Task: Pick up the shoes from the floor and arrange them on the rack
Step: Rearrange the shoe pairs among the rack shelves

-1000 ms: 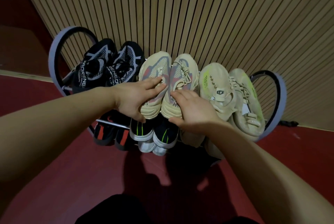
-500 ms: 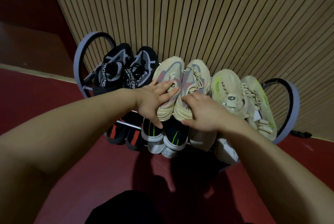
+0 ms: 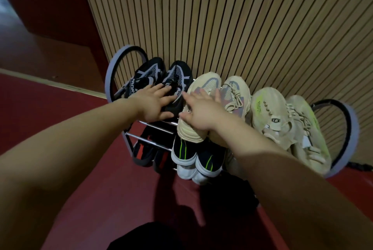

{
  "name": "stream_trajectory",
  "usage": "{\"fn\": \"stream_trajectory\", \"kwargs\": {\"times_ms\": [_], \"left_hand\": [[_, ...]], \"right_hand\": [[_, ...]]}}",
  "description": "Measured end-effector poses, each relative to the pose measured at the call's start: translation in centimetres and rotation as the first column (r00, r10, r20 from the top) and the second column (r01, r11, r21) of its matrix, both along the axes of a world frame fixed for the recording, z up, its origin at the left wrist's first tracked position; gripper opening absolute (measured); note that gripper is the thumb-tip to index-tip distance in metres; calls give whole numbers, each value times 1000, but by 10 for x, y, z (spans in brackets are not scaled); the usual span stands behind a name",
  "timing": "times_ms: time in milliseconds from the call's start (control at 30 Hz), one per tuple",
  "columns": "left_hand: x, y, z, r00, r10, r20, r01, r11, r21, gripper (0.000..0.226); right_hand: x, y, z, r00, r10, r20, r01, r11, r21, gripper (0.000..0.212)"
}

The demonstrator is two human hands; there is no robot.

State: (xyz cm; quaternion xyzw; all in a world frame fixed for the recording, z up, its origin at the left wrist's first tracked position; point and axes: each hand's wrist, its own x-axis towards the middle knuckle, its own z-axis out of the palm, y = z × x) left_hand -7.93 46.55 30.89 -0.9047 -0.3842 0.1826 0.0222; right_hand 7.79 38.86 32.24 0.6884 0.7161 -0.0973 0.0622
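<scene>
A metal shoe rack (image 3: pixel 149 139) with round grey end hoops stands against the slatted wall. Its top row holds a black mesh pair (image 3: pixel 177 76), a beige pair with pink-grey panels (image 3: pixel 232 96) and a cream pair with neon-yellow marks (image 3: pixel 270 110). Below sit a black pair with red accents (image 3: pixel 141 154) and a black pair with green stripes (image 3: pixel 189 155). My left hand (image 3: pixel 155 102) lies with fingers spread on the right black mesh shoe. My right hand (image 3: pixel 199 108) rests flat, fingers straight, on the left beige shoe.
The slatted wooden wall (image 3: pixel 242 17) runs right behind the rack. Dark red floor (image 3: pixel 113 189) spreads in front and to the left. A dark object (image 3: pixel 361 166) lies on the floor past the right hoop. My dark clothing (image 3: pixel 145 237) shows at the bottom edge.
My left hand has left the beige pair and moved left onto the black mesh shoes. My right hand has shifted left onto the left beige shoe. The view has swung left.
</scene>
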Motion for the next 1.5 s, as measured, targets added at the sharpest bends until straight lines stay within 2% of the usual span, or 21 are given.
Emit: {"fn": "stream_trajectory", "kwargs": {"times_ms": [100, 200, 400, 533, 667, 800, 867, 967, 1033, 1100, 1200, 1267, 1367, 1433, 1500], "left_hand": [[-5, 8, -1, 998, -57, 3, 57, 998, -19, 68], [-8, 13, -5, 995, -101, -19, 101, 995, -12, 67], [-8, 2, -9, 997, -75, 35, 73, 994, 79, 68], [-11, -16, -16, 988, 33, 153, -54, 990, 134, 73], [-14, -37, -30, 939, 128, 320, -186, 970, 157, 79], [-26, -76, -61, 864, 124, 488, -221, 964, 145, 80], [-35, -94, -83, 868, 131, 479, -211, 971, 116, 82], [-42, -104, -115, 900, 218, 377, -234, 972, -3, 84], [-33, -103, -130, 902, 279, 329, -267, 960, -83, 86], [-14, -101, -140, 881, 342, 328, -299, 938, -175, 89], [15, -101, -151, 837, 390, 385, -300, 914, -274, 99], [30, -100, -158, 786, 430, 444, -301, 894, -334, 107], [45, -90, -171, 747, 439, 500, -287, 890, -353, 115], [45, -83, -180, 717, 451, 532, -299, 888, -350, 116], [41, -80, -190, 683, 454, 571, -288, 887, -361, 114]], "right_hand": [[-22, 17, -13, 998, 12, 54, -5, 991, -131, 75], [-24, 20, -22, 999, -13, 44, 20, 988, -152, 79], [-17, 10, -28, 999, -18, -34, 18, 1000, 11, 80], [-8, -7, -26, 1000, -2, -6, 2, 998, 62, 77], [6, -27, -23, 1000, -7, -8, 8, 998, 66, 77], [12, -64, -43, 993, 122, 6, -117, 944, 310, 74], [12, -86, -65, 973, 219, 66, -227, 884, 410, 74], [14, -106, -104, 947, 292, 136, -321, 823, 468, 77], [18, -115, -124, 931, 321, 173, -364, 801, 475, 78], [25, -126, -142, 926, 319, 200, -376, 822, 427, 79], [35, -137, -156, 966, 197, 165, -241, 918, 316, 73], [45, -135, -159, 986, 57, 158, -97, 962, 255, 79], [58, -125, -164, 979, -89, 183, 38, 963, 265, 92], [61, -121, -169, 975, -195, 111, 175, 971, 165, 92], [57, -117, -178, 958, -280, 53, 271, 952, 142, 94]]}}
